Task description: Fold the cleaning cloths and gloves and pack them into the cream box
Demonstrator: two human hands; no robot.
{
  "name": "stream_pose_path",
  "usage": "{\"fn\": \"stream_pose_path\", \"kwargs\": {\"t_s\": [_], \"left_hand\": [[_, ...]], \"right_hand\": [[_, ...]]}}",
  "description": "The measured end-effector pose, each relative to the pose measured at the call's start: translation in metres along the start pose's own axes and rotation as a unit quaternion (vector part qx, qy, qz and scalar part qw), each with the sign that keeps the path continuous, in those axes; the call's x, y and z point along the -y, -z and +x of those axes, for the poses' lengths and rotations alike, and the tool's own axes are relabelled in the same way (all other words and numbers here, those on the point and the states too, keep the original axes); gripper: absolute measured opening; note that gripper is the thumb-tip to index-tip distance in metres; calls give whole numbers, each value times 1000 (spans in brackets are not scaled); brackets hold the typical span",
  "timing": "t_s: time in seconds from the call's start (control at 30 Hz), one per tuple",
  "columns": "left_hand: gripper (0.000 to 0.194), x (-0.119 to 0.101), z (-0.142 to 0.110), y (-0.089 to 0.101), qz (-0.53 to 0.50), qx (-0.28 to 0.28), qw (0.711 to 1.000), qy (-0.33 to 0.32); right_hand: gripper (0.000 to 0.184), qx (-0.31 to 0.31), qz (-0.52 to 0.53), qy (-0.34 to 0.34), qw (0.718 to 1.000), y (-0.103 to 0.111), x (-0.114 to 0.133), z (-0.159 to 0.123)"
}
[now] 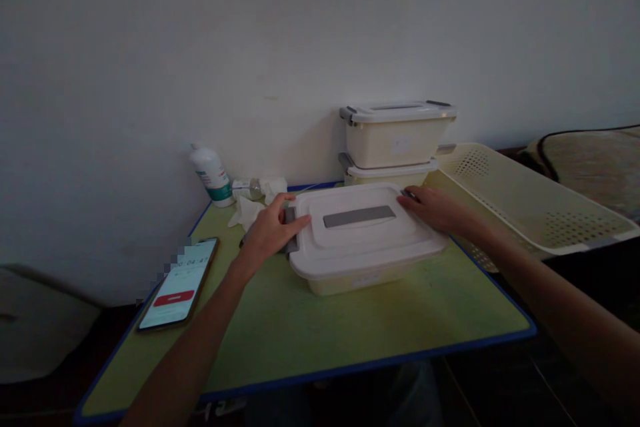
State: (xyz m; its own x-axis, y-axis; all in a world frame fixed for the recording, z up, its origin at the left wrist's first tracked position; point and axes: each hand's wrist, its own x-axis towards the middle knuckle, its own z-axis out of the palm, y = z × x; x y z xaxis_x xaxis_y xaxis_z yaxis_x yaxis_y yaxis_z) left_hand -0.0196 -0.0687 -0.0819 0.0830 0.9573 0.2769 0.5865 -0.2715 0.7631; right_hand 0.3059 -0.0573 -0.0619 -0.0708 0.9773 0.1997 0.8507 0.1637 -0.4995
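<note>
A cream storage box with a white lid (pixel 350 240) and a grey lid handle (pixel 359 216) sits on the green table, the lid lying on top. My left hand (pixel 273 227) grips the box's left end, thumb on the lid's edge and fingers around the grey latch (pixel 291 240). At the far right corner, my right hand (pixel 425 205) holds the lid's edge by a dark latch (pixel 409 194), its fingertips partly hidden. Just behind stand two stacked boxes of the same kind; the upper box (pixel 397 140) is lidded with its grey latches at the ends.
A phone (pixel 177 287) showing a running timer lies at the table's left edge. Behind it are a white bottle (pixel 213 177), a small clear bottle (pixel 247 188) on its side and crumpled tissues (pixel 247 212). A cream perforated basket (pixel 520 193) stands right of the table (pixel 325 340).
</note>
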Motion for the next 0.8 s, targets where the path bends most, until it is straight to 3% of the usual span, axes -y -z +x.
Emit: {"fn": "stream_pose_path", "kwargs": {"t_s": [0.27,0.5,0.8], "left_hand": [[36,6,-3,-11,-90,-43,995,19],[44,6,-4,-13,-143,-57,987,47],[32,7,-5,-16,-182,-53,980,64]], "right_hand": [[25,28,-4,-47,999,-1,5,0],[28,34,113,-84,989,-5,4,-5],[34,55,251,-70,964,-14,-3,-8]]}}
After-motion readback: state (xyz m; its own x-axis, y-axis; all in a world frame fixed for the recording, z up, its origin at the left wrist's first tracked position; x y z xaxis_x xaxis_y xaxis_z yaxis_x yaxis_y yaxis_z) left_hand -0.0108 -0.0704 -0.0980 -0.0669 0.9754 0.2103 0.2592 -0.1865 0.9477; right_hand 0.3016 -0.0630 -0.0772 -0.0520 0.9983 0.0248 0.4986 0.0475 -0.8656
